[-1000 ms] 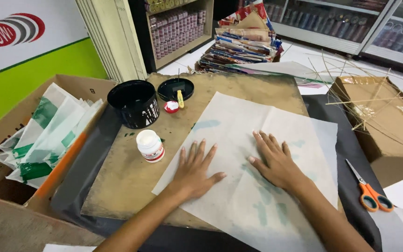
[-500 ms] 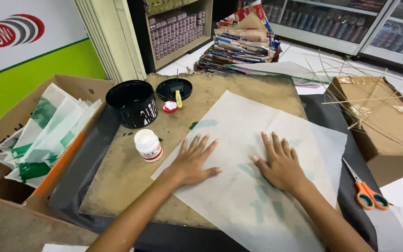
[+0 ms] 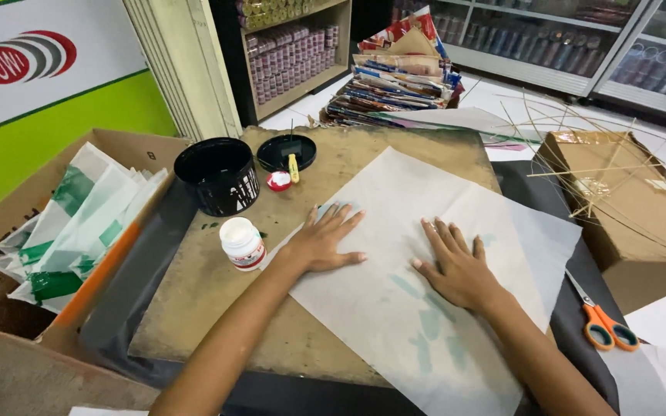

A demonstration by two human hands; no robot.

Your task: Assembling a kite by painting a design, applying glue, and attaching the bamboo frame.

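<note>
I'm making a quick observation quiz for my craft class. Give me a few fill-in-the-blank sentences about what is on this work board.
1. Both hands, the left hand and the right hand, lie flat on a sheet of ____.
2. The small white bottle stands nearest the ____ hand.
3. The scissors have ____ handles.
4. The black tub stands with its lid ____.

Missing words: paper; left; orange; off

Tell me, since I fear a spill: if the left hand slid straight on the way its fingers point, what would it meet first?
The left hand lies flat on the white paper sheet, fingers aimed up and rightward across the brown board. That line looks free; the black lid and black tub lie off to its left, as far as depth shows.
</note>
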